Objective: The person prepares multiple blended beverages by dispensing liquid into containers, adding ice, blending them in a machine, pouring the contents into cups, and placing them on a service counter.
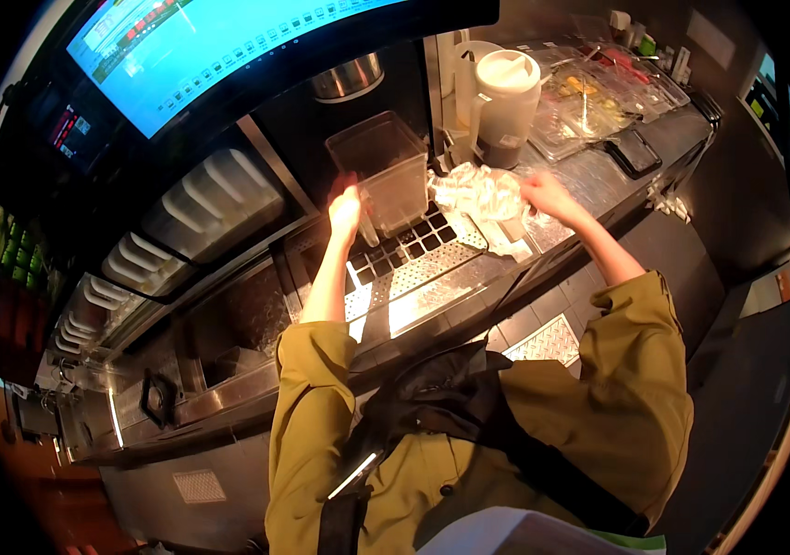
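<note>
My left hand [344, 206] is closed on the handle of a clear plastic container [398, 191], which is held over the black-and-white grid of the counter's drain area. To its right, my right hand [549, 197] grips the edge of a crumpled clear plastic bag or wrap [482, 193]; what it contains cannot be told. A pale strip or box-like piece [508, 236] shows below the plastic. Behind my right hand a translucent lidded pitcher [507, 104] with dark liquid at its bottom stands on the steel counter.
Clear trays [575, 104] with colourful contents and a black rectangular container [633, 152] lie at the right. A large screen [214, 55] hangs above, near a metal cylinder [348, 78]. White-handled containers [211, 191] line the left, above a sink [239, 326]. A perforated tray [430, 267] borders the front.
</note>
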### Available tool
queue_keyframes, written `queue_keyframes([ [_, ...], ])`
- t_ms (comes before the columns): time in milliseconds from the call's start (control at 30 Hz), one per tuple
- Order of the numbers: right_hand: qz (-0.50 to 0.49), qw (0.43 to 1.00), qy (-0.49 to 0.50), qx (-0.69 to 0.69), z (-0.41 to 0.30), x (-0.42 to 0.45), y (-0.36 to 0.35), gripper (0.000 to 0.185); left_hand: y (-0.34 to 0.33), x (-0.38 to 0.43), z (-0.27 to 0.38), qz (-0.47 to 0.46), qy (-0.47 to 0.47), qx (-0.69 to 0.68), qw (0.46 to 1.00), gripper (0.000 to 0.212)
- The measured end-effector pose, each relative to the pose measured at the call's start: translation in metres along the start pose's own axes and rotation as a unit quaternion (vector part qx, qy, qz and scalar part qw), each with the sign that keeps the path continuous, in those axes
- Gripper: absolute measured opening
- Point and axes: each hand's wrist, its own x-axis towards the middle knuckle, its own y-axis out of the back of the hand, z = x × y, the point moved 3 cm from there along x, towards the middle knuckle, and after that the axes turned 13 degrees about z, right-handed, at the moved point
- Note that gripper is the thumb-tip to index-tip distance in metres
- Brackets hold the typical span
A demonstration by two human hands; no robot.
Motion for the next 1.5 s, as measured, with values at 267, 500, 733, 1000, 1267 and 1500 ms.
queue_keyframes([
  [267, 0.045, 0.971, 0.158, -0.176, -0.113, 0.068, 0.016, 0.027, -0.004, -0.004, 0.002, 0.004, -0.027, 0.07, 0.997, 0.039],
  [500, -0.001, 0.799, 0.293, -0.524, -0.221, 0.049, -0.01, 0.017, 0.008, -0.016, 0.031, -0.185, 0.078, 0.077, 0.977, 0.034],
  [733, 0.146, 0.867, 0.308, -0.364, -0.177, 0.075, 0.001, 0.029, 0.007, -0.013, 0.018, -0.051, 0.185, -0.078, 0.978, 0.024],
  [1000, 0.045, 0.972, 0.131, -0.189, -0.071, 0.054, -0.03, 0.028, 0.176, -0.094, 0.031, 0.063, 0.069, -0.171, 0.981, 0.04],
  [1267, 0.037, 0.894, 0.361, -0.263, -0.119, -0.007, -0.258, 0.034, 0.41, -0.225, 0.038, 0.326, 0.078, -0.12, 0.935, 0.051],
  [1500, -0.241, 0.85, 0.372, -0.286, -0.208, -0.085, -0.468, 0.027, 0.547, -0.251, -0.004, 0.537, 0.056, -0.085, 0.837, 0.039],
])
